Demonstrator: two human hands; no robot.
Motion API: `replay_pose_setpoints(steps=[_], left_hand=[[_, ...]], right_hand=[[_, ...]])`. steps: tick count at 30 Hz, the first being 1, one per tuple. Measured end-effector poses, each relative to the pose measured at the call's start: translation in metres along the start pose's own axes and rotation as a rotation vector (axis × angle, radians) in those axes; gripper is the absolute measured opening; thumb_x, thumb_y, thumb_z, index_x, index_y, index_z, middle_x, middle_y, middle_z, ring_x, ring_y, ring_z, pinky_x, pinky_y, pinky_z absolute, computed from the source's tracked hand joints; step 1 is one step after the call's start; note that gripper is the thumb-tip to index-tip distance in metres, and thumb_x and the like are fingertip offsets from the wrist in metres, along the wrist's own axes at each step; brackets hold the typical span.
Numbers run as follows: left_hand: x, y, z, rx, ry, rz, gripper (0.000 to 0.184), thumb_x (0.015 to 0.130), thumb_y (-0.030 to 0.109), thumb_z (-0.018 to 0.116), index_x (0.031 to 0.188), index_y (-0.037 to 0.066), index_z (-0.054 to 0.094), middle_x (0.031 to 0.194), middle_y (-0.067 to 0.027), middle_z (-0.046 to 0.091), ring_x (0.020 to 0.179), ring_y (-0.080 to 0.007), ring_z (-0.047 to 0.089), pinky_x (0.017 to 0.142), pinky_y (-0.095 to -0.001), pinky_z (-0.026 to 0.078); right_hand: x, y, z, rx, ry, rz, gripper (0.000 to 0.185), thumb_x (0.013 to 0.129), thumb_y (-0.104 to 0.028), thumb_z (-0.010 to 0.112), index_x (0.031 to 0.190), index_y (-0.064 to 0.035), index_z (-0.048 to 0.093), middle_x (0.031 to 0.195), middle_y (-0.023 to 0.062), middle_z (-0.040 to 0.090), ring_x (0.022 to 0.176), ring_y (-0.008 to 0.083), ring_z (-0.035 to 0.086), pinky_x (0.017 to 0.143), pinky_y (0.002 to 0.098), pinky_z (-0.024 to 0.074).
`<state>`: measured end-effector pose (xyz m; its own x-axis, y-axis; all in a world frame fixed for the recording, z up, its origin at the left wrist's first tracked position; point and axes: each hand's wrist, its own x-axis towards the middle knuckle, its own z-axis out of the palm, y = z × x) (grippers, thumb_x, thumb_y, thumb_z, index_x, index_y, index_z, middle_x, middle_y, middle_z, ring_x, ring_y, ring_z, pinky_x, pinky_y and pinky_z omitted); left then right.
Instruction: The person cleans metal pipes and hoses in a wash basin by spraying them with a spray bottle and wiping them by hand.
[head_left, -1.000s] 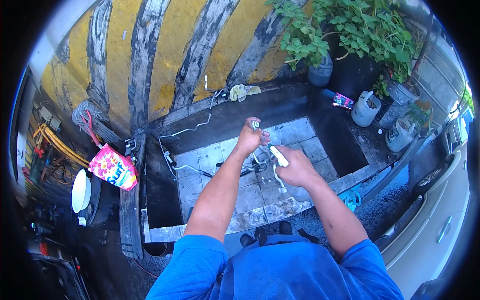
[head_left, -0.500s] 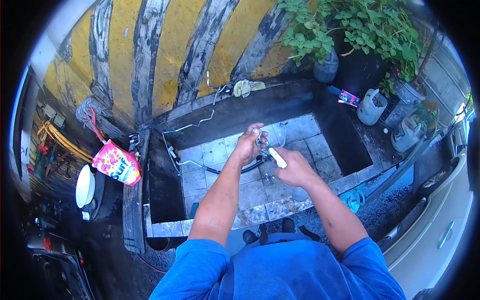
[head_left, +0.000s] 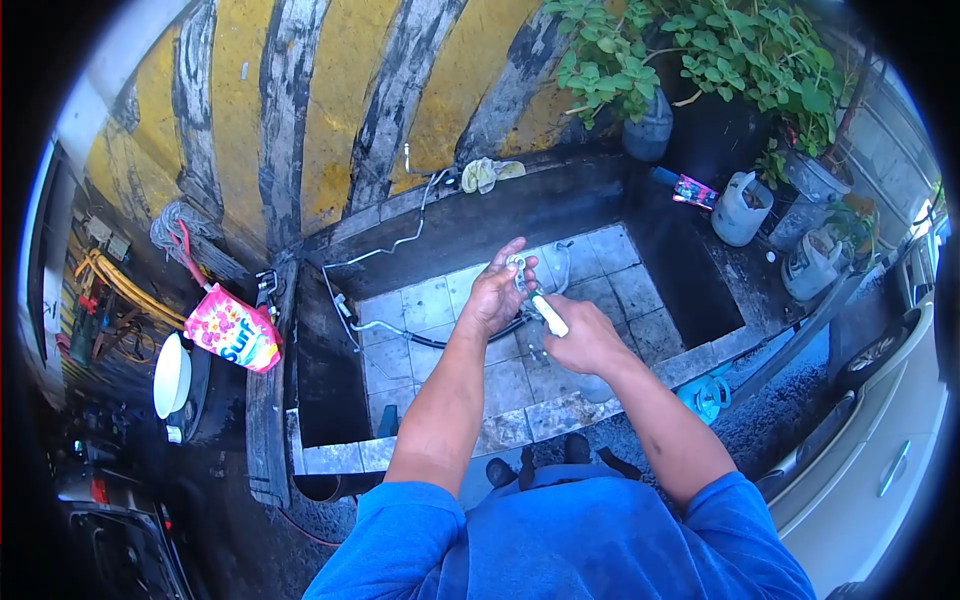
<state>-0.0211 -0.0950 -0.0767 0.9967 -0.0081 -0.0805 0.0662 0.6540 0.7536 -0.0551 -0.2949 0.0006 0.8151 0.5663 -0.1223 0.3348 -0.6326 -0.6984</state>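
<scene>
A small metal fitting point(head_left: 519, 273), pale and shiny with a rounded upper end, sits in the left hand point(head_left: 492, 295), held above the tiled floor of a basin point(head_left: 505, 385). Its lower part is too small to make out. Just beside it is a slim tool with a white handle point(head_left: 549, 314), gripped in the right hand point(head_left: 585, 338) and slanting up and leftward. A dark greenish end points at the fitting — whether the two touch, I cannot tell. Beneath runs a black hose point(head_left: 430, 342), pale at its left end, curving toward the hands — any join is hidden.
</scene>
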Motion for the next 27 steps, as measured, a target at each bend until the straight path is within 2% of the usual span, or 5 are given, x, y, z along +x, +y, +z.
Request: replay_pose_setpoints(steps=[4,7,13,21,27], left_hand=[[0.002,-0.004,-0.005,0.023,0.023,0.018,0.042,0.105,0.029,0.056,0.142,0.012,0.048,0.105,-0.0082,0.060,0.080,-0.0143,0.054,0.073,-0.0280,0.048],[0.008,-0.005,-0.011,-0.020,0.134,0.011,0.035,0.107,0.036,0.052,0.130,0.010,0.053,0.096,-0.0073,0.060,0.070,-0.0118,0.051,0.061,-0.0266,0.043],[-0.002,0.001,0.002,0.189,0.376,0.003,0.038,0.109,0.048,0.041,0.107,0.013,0.056,0.074,-0.0010,0.053,0.053,-0.0078,0.037,0.044,-0.0245,0.026],[-0.026,-0.008,-0.011,0.233,0.456,0.040,0.039,0.107,0.047,0.045,0.096,0.011,0.057,0.067,0.0020,0.048,0.045,-0.0073,0.030,0.040,-0.0246,0.023],[-0.041,-0.006,-0.017,0.226,0.497,0.040,0.037,0.106,0.044,0.047,0.093,0.011,0.057,0.064,0.0019,0.045,0.045,-0.0076,0.032,0.040,-0.0245,0.023]], right_hand=[[0.003,0.009,0.006,0.041,0.022,-0.058,0.058,0.075,-0.015,0.064,0.132,-0.0023,0.060,0.111,0.0250,0.070,0.108,0.0434,0.065,0.096,0.0498,0.0502],[0.002,0.004,0.000,0.022,-0.001,-0.041,0.058,0.075,-0.014,0.064,0.131,-0.0030,0.061,0.110,0.0247,0.070,0.108,0.0431,0.065,0.095,0.0499,0.0502],[0.009,-0.003,-0.001,0.026,-0.030,-0.082,0.057,0.074,-0.014,0.063,0.130,-0.0040,0.062,0.108,0.0257,0.070,0.106,0.0425,0.066,0.094,0.0500,0.0511],[0.017,-0.011,0.006,0.025,-0.077,-0.149,0.048,0.072,-0.014,0.062,0.118,-0.0018,0.066,0.103,0.0259,0.071,0.102,0.0441,0.067,0.091,0.0507,0.0521],[0.018,-0.011,0.013,-0.001,-0.096,-0.140,0.049,0.072,-0.014,0.063,0.119,-0.0028,0.066,0.103,0.0262,0.071,0.102,0.0440,0.067,0.092,0.0507,0.0522]])
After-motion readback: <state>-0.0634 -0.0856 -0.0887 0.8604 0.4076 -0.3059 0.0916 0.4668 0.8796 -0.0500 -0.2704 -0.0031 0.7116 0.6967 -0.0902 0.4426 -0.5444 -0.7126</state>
